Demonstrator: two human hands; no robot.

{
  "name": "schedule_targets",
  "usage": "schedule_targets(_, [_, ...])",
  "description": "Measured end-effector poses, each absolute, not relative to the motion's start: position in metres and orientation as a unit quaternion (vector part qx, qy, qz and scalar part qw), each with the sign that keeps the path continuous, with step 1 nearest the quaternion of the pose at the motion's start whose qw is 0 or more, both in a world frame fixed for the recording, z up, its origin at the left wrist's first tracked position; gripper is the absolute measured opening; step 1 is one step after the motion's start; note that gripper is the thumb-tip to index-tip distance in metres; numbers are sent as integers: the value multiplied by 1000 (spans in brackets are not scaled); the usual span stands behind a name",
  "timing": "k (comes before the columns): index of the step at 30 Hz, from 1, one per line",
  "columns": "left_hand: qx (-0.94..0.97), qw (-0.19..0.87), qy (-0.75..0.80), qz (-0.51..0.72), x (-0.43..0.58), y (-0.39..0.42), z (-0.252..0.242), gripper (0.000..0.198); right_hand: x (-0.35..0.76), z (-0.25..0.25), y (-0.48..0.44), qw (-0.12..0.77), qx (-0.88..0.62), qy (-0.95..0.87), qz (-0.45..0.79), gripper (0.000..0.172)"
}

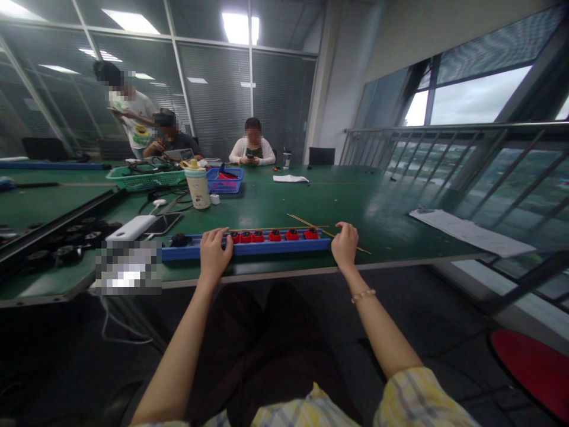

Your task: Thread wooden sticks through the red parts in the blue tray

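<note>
Clearly, left grip (pixel 215 254) clamps slim blue tray (pixel 280 247); right grip (pixel 345 244) curled; hold unclear

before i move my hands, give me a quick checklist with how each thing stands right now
1. Left hand on the blue tray: ok, it lies across the tray toward the left end.
2. Right hand touching the tray's right end: cannot tell; it is curled close beside it.
3. Red parts inside the tray: ok, six show in a row.
4. Thin sticks out of the way: not ok, they lie behind the tray and by the right hand.
5. Tray fully on the green table: ok, just in from the near edge.
</note>
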State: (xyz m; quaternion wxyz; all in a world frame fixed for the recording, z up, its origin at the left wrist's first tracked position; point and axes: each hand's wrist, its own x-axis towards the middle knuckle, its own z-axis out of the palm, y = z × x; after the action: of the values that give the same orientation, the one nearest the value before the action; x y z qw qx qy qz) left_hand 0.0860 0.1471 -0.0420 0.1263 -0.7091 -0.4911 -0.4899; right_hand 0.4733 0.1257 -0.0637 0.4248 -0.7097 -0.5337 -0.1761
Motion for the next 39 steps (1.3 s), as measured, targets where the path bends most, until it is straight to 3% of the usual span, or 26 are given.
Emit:
schedule_targets(7, [-698, 133, -500, -495, 85, 149, -45, 28, 478, -71, 137, 460, -558, -668, -176, 31])
schedule_targets(26, [-730, 120, -467, -484, 86, 147, -42, 29, 477, -73, 139, 371, -574, -716, -142, 49])
schedule_targets(39, [-735, 123, -471, -472, 87, 147, -43, 33, 475, -74, 140, 344, -593, -704, -184, 44])
